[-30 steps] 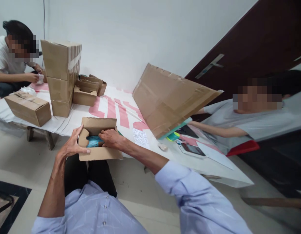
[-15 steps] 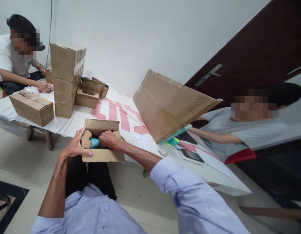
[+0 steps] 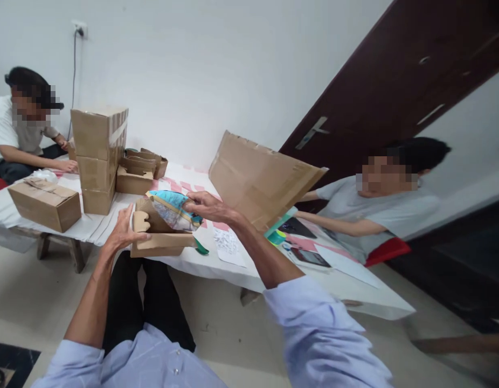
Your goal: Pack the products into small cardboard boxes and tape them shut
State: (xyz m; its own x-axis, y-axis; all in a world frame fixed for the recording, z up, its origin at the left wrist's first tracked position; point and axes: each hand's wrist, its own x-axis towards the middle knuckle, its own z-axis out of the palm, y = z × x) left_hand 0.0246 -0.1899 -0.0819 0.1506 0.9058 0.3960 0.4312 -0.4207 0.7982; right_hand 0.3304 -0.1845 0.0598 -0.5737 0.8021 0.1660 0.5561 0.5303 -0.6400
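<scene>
My left hand [image 3: 126, 229] grips the left end of an open cardboard box [image 3: 160, 242], thumb over the near wall. The box rests at the table's front edge. My right hand [image 3: 209, 207] is closed on the right side of a blue, map-like printed object [image 3: 172, 207] with a yellowish edge. That object is tilted, partly above the box, and its lower part is hidden behind the near wall; its exact kind is unclear. A dark green curved piece [image 3: 201, 247] shows by the box's right end.
Taped cartons [image 3: 98, 161] stand stacked at the left, beside a closed box [image 3: 45, 202] and several open ones [image 3: 138, 172]. A large cardboard sheet [image 3: 261, 178] leans at centre right. A printed paper [image 3: 229, 248], a tape roll [image 3: 277, 237] and a tablet-like device [image 3: 310, 257] lie rightward. Two people sit at either side.
My right hand has come up out of the box with the blue object, which was down inside it. My left hand still holds the box. The camera view has shifted somewhat.
</scene>
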